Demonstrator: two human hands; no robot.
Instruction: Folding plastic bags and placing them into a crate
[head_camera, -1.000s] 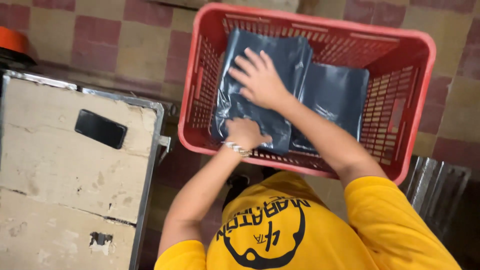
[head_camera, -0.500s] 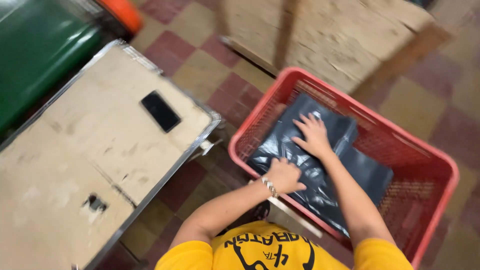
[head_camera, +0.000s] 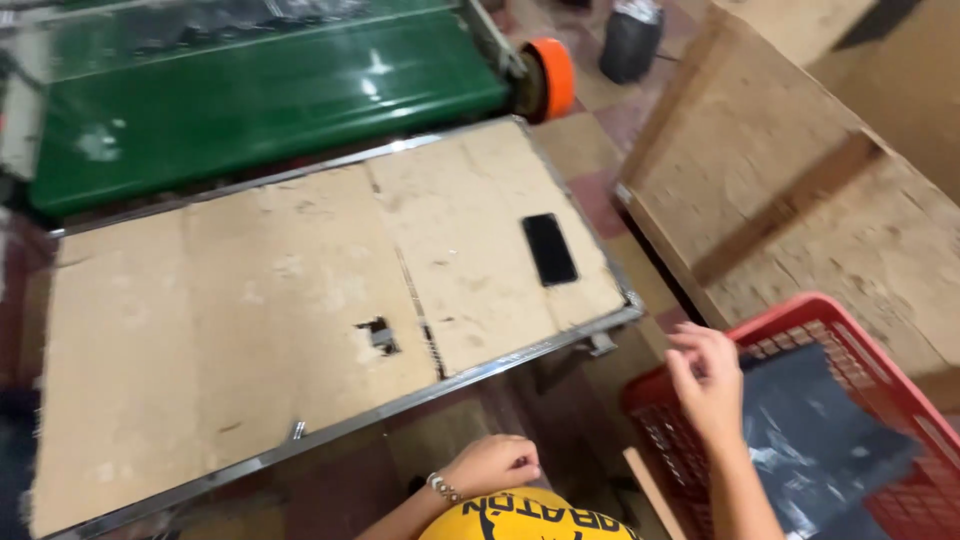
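Note:
My right hand hovers with fingers spread over the near left corner of a red plastic crate, holding nothing. Dark grey plastic mailer bags lie flat inside the crate, just right of that hand. My left hand is curled into a loose fist close to my body, above my yellow shirt, with a bracelet on its wrist; nothing shows in it. It sits below the front edge of the work table.
The table is topped with worn cardboard and edged in metal; a black phone lies on its right part. A green conveyor belt with an orange roller end runs behind. A large wooden crate stands right, with a dark bag beyond.
Both hands have lifted off the grey bags in the crate. The left hand pulled back toward my body, and the view swung left toward the table and conveyor.

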